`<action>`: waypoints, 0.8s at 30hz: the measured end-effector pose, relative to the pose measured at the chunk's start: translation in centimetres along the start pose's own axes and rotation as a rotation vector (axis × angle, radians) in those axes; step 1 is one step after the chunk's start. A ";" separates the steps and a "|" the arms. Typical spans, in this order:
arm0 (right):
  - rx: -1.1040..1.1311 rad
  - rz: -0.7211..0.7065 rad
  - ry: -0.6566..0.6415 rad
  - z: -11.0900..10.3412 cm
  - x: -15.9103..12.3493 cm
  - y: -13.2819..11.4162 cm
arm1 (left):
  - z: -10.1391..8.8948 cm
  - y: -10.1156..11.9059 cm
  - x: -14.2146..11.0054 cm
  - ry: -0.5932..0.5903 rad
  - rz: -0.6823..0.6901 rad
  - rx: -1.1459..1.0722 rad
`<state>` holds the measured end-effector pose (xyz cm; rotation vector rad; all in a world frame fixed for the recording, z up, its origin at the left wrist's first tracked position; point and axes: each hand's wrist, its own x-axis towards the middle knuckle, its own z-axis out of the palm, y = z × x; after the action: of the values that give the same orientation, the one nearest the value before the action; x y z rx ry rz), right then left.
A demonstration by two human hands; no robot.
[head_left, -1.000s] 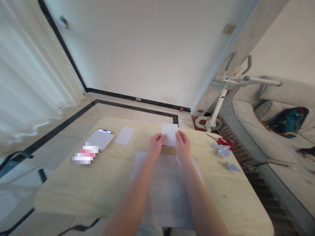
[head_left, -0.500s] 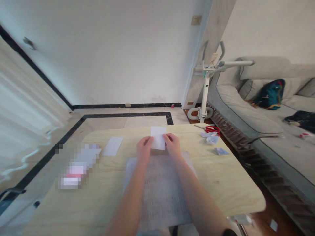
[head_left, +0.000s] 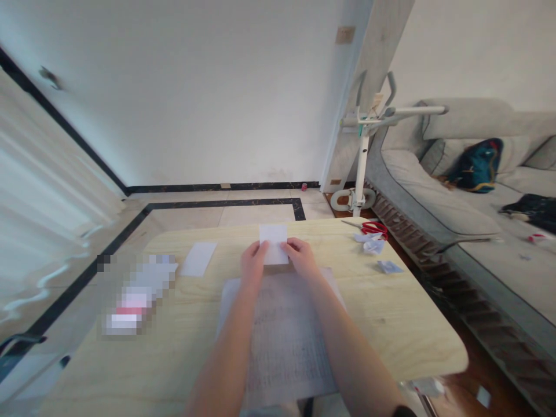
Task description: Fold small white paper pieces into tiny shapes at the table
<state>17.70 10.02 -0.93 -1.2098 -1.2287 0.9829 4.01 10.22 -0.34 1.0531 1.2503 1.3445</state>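
Note:
A small white sheet of paper is held by its two sides above the far part of the table. My left hand pinches its left edge, the thumb lying over the paper. On the opposite edge, my right hand grips it the same way. Under my forearms lies a large printed sheet with faint lines of text. To the left of my hands, another blank white sheet rests flat on the wood.
The pale wooden table carries red-handled scissors at its far right, beside crumpled paper scraps and a folded bluish scrap. A pixelated item lies at the left edge. A grey sofa stands to the right.
The small white sheet has shifted slightly left and sits straighter. My right hand has moved left with it; my left hand has barely moved.

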 end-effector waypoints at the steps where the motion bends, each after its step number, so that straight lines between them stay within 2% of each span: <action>1: 0.004 0.009 -0.005 0.0 0.0 0.0 | 0.0 0.0 0.0 0.017 -0.002 0.000; 5: 0.042 0.041 0.054 -0.1 0.2 0.1 | -0.3 0.3 0.4 0.160 -0.025 -0.178; 8: 0.062 0.040 0.095 -0.2 0.2 0.0 | -0.5 0.4 0.6 0.131 -0.044 -0.308; 13: 0.080 0.034 0.062 -0.1 0.1 -0.2 | -0.5 0.5 0.2 0.004 0.008 -0.100; 19: 0.124 0.059 0.129 -0.2 0.3 -0.1 | -0.7 0.3 0.4 0.113 0.057 0.109; 22: 0.166 0.056 0.166 -0.3 0.4 0.1 | -0.5 0.4 0.3 0.114 0.056 0.054; 24: 0.168 0.061 0.200 -0.4 0.6 0.3 | -0.4 0.5 0.1 0.115 -0.001 -0.052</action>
<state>18.15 10.56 -1.12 -1.1868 -0.9393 0.9648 3.59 10.24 0.14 0.9500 1.2932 1.4460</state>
